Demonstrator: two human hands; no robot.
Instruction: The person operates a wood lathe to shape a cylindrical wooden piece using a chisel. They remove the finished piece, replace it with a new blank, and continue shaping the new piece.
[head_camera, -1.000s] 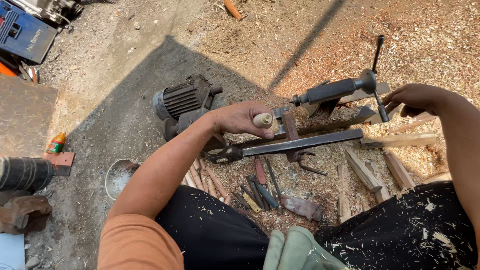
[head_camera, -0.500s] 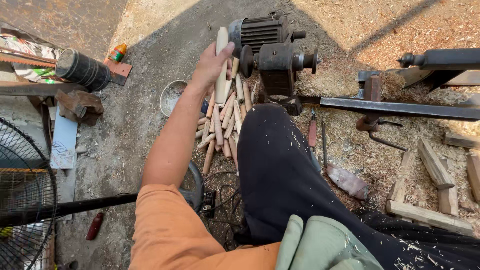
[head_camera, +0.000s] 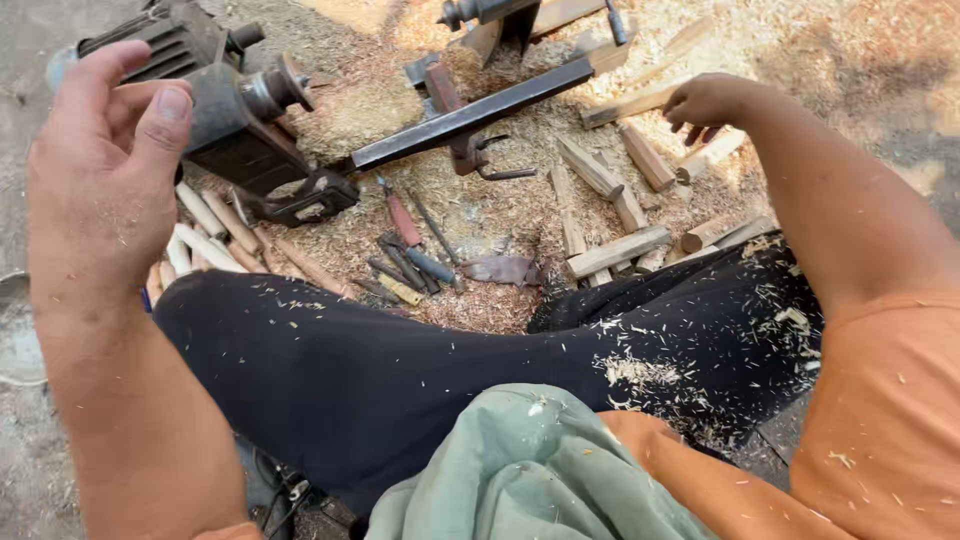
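- Over the sawdust floor: right hand (head_camera: 712, 101) fingers half-curled, empty, touching rough split wood blanks (head_camera: 648, 158), long axes fanning away from it.
- Left hand (head_camera: 100, 170) raised, open, empty, near grey lathe motor (head_camera: 215, 95).

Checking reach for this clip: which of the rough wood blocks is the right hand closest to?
The pale block right beneath the right hand, its fingers curled down over it. The other blocks lie apart, nearer the black trouser leg.
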